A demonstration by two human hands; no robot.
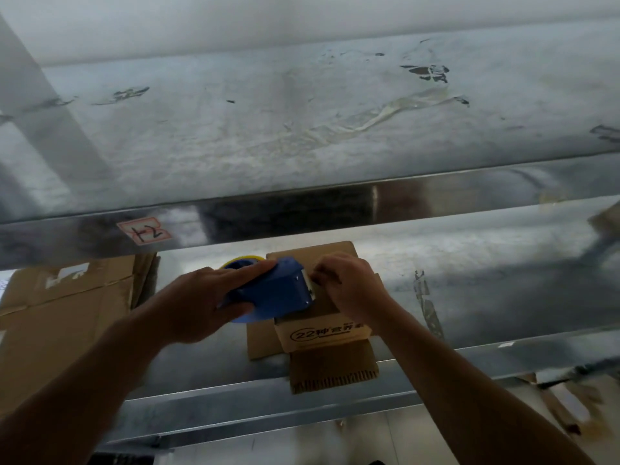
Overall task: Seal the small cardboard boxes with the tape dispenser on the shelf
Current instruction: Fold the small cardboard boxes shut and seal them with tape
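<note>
Lower left, we count one pile of flattened brown cardboard (63,310). At centre our left hand (198,303) grips one blue plastic tape dispenser (281,292); our right hand (349,286) pinches its front edge, both above one small brown cardboard box (322,334) on the metal shelf (486,297).
</note>
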